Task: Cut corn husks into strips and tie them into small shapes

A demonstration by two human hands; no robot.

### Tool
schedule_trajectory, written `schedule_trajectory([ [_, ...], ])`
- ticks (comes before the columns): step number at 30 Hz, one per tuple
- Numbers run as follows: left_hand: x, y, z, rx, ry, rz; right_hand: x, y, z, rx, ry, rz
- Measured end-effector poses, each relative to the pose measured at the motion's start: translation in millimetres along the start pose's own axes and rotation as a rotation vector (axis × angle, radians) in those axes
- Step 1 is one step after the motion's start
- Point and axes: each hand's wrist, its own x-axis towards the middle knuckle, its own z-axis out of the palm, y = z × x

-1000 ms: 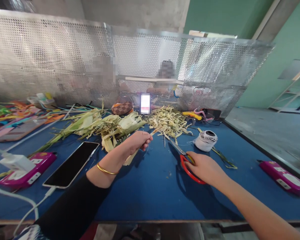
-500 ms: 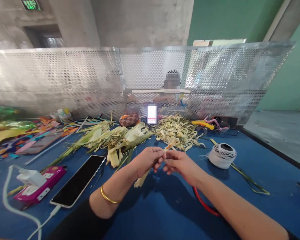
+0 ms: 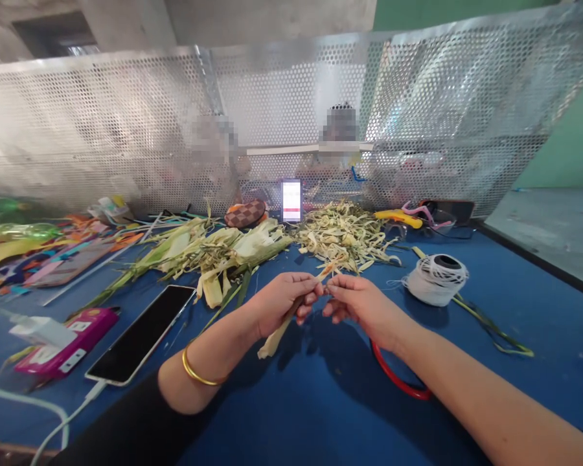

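Note:
My left hand [image 3: 291, 299] is closed round a strip of dried corn husk [image 3: 273, 342]. The strip slants through the fingers, its pale wide end hanging below the hand and its brownish tip showing above. Close beside it, the fingertips of my right hand [image 3: 354, 299] are pinched together just at the husk; what lies between them is too small to make out. A ball of white thread [image 3: 437, 279] stands to the right, a loose strand trailing from it toward my right hand. Beyond my hands lies a heap of shredded husk strips [image 3: 344, 236].
Whole corn husks [image 3: 233, 255] lie left of the heap. A phone [image 3: 143, 336] on a cable and a purple power strip [image 3: 72, 346] are at left. Red scissors-like handle or ring [image 3: 398, 375] lies under my right forearm. A perforated metal screen [image 3: 272, 84] borders the back, people behind it.
The view has tilted downward. My hands have drawn slightly apart at the fingertips, and more of the husk strip shows below my left hand.

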Motion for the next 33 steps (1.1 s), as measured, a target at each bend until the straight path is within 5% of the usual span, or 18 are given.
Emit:
schedule_trajectory([
  [5,-0.3,0.3,0.4,-0.007,0.007,0.003,-5.3,-5.2,5.7,0.138,-0.007,0.145],
  [11,3.7,-4.0,-1.5,0.035,0.071,0.064,-6.4,-10.6,-1.8,0.021,-0.078,0.106],
  [16,3.5,-4.0,-1.7,0.122,0.124,0.096,-3.2,-12.7,-12.1,-0.604,0.051,-0.182],
  [20,1.2,-1.3,0.2,0.264,0.166,0.095,-7.6,-19.0,-14.6,-0.897,0.253,-0.486],
  [26,-2.8,2.4,1.6,0.495,0.196,0.129,-16.4,-23.6,-11.8,-1.136,0.409,-0.895],
  [33,-10.0,10.3,0.2,1.054,0.157,0.278,-21.4,-31.1,-15.7,-1.197,0.327,-0.988],
])
